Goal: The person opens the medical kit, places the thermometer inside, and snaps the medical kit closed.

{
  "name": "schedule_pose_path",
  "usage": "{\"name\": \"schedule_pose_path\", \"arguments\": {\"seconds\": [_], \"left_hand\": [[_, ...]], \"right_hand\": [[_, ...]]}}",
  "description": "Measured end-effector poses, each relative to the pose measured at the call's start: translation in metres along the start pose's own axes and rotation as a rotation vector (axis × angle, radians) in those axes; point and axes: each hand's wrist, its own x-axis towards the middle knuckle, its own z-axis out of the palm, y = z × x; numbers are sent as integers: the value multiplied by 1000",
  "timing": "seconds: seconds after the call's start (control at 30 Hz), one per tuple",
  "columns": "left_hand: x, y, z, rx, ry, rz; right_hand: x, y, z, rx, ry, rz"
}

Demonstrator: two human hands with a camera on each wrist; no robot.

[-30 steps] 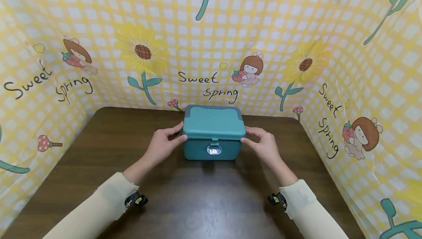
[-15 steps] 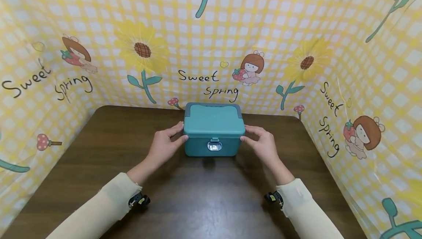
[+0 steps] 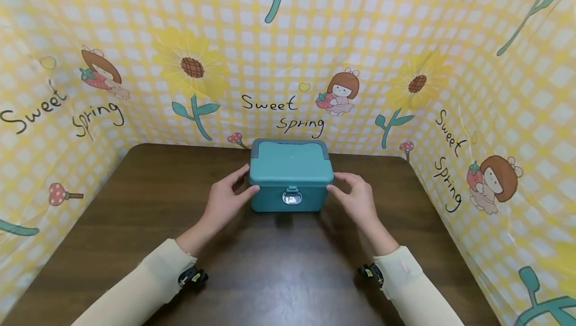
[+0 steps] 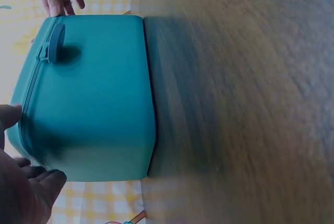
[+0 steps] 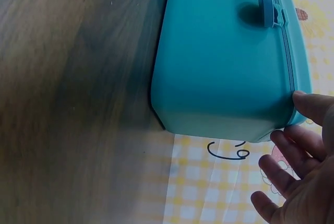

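A teal storage box (image 3: 270,201) with a lid (image 3: 290,162) stands at the back of the table. Its lid sits down on the body, and a loop-shaped latch (image 3: 292,197) juts out from the front. At the box's left front corner, my left hand (image 3: 221,200) holds the lid edge between thumb and fingers. My right hand (image 3: 358,200) grips the opposite corner the same way. In the right wrist view, the right thumb rests at the lid seam, the index finger touches the side, and the other fingers of the right hand (image 5: 305,169) spread away from the box.
The brown wooden table (image 3: 279,266) stretches in front of the box. Close behind it and along both sides hangs a yellow checked cloth (image 3: 270,56) printed with flowers and lettering. A black wrist strap with a camera (image 3: 193,277) sits at each cuff.
A narrow dark gap showed under the lid's front edge one second ago; the lid has come down and that gap is gone. Both hands keep their places at the corners.
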Motion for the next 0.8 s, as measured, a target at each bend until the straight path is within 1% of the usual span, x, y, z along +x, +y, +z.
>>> {"name": "schedule_pose_path", "arguments": {"seconds": [0.1, 0.2, 0.37, 0.47, 0.63, 0.8], "left_hand": [[3, -1, 3, 24, -19, -33], [6, -5, 8, 38, -34, -69], [7, -9, 15, 6, -44, -101], [8, -9, 17, -14, -40, -101], [9, -9, 20, -1, -21, -87], [5, -10, 23, -11, -5, -90]], "right_hand": [[-1, 0, 2, -17, 21, 14], [-5, -1, 5, -6, 53, 31], [-10, -4, 11, 22, 109, 38], [-13, -7, 14, 32, 142, 50], [-18, -12, 20, 58, 198, 76], [-25, -16, 31, 74, 277, 129]]}}
